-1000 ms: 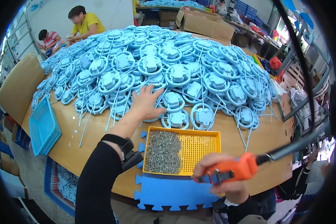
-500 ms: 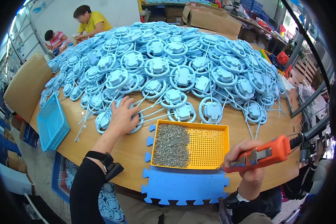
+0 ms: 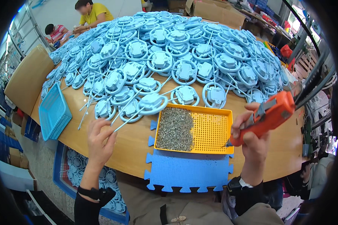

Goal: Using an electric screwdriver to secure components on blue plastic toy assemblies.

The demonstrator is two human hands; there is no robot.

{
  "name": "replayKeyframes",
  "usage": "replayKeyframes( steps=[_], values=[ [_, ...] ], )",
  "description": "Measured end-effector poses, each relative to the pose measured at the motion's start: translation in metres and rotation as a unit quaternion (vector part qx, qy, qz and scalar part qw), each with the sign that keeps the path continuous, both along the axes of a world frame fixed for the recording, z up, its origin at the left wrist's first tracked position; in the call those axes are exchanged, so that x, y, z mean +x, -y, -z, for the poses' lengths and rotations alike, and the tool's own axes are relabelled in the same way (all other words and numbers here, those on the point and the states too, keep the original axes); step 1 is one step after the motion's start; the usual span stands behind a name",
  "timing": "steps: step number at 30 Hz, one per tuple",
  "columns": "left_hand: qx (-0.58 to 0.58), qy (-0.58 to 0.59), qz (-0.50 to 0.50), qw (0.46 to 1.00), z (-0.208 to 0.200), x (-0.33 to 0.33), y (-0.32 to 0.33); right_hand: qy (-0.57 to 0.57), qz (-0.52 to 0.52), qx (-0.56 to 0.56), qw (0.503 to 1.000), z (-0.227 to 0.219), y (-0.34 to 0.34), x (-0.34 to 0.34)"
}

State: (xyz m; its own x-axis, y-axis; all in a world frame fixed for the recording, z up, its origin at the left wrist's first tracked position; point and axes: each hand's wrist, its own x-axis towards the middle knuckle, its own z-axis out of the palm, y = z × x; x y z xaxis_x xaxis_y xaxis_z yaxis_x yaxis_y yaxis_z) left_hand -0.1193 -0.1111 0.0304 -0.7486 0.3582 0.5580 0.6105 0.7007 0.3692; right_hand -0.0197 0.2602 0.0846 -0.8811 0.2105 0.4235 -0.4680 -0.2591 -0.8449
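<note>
Two bare hands work over the near side of a wooden table (image 3: 278, 157). The left hand (image 3: 101, 140) has thumb and fingertips closed on the stem of one light-blue ring housing (image 3: 153, 104), whose blurred ring lies at the pile's near edge, just beside the upper left corner of a yellow perforated tray (image 3: 214, 131). The right hand (image 3: 253, 138) is wrapped round an orange electric screwdriver (image 3: 270, 114), tip angled down at the tray's right end. Gripped by its stem, the housing probably swings at the heavy ring end; a firm pinch and a little lift should keep it from snagging neighbouring stems or knocking the tray rim, with the driver tip best held clear of the tray.

Below the table at left, a blue-rimmed crate (image 3: 57, 168) contains more housings. Past the blue foam mat (image 3: 189, 170), the tray has small metal screws (image 3: 174, 129) heaped in its left half. A light-blue mesh basket (image 3: 54, 120) stands at the table's left edge. Behind the pile (image 3: 184, 71) is a cardboard box (image 3: 216, 13), contents hidden.
</note>
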Motion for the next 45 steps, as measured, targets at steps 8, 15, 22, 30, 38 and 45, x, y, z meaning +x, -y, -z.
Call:
replayKeyframes(
  steps=[8,15,22,30,38,45],
  values=[
    [-0.125,0.123,-0.072,0.982,0.032,0.049,0.087,0.009,-0.003,-0.016,1.000,0.015,0.000,-0.027],
    [-0.051,0.187,-0.032,0.981,0.013,0.051,-0.011,0.013,0.076,0.010,0.997,0.036,-0.010,-0.044],
    [-0.050,0.186,-0.058,0.980,0.048,0.035,-0.029,-0.006,0.133,0.017,0.991,0.048,-0.027,-0.053],
    [0.065,0.174,-0.047,0.981,0.037,0.064,-0.027,-0.014,0.137,-0.013,0.990,0.055,-0.028,-0.058],
    [0.034,0.207,0.069,0.975,0.029,0.115,-0.080,-0.006,0.128,-0.009,0.992,0.058,-0.032,-0.063],
    [-0.066,0.179,0.138,0.972,0.025,0.114,-0.130,-0.022,0.121,-0.011,0.992,0.059,-0.030,-0.060]
  ],
)
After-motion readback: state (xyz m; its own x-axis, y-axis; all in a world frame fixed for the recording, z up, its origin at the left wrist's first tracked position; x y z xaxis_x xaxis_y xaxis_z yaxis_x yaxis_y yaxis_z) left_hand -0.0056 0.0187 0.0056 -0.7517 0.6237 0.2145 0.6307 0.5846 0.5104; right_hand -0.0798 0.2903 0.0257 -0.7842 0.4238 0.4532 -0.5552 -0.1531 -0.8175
